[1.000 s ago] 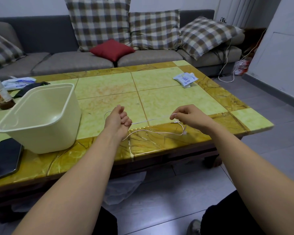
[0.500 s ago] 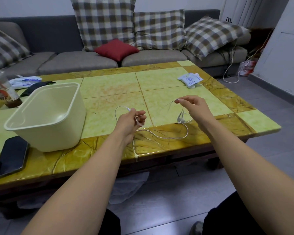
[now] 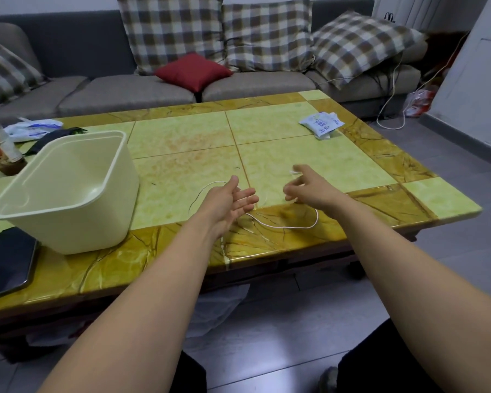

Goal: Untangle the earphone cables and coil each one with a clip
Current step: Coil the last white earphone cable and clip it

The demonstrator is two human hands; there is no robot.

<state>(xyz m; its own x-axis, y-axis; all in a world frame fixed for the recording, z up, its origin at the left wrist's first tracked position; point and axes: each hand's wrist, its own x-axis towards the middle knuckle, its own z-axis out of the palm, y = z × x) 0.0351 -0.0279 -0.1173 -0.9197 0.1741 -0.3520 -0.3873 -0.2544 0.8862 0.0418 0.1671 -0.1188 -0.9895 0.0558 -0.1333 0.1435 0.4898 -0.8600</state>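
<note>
i am seeing my left hand (image 3: pixel 228 204) hovering palm-up over the near border of the table (image 3: pixel 352 171), fingers straight and spread, holding nothing. my right hand (image 3: pixel 312 190) is showing blurred just beside it, fingers loosely parted, with a small white bit at its tips; i cannot tell whether it is pinching that. the white earphone cable (image 3: pixel 284 227) is lying on the table, looping under and between both hands close to the front edge, a thin arc running out past the left hand. the cream tub (image 3: pixel 102 222) is sitting near on the left, a phone (image 3: pixel 9 262) lying at the front edge beside it. a white packet (image 3: pixel 321 124) is lying well apart, far right. a wide stretch of green tile is running between tub and packet.
</note>
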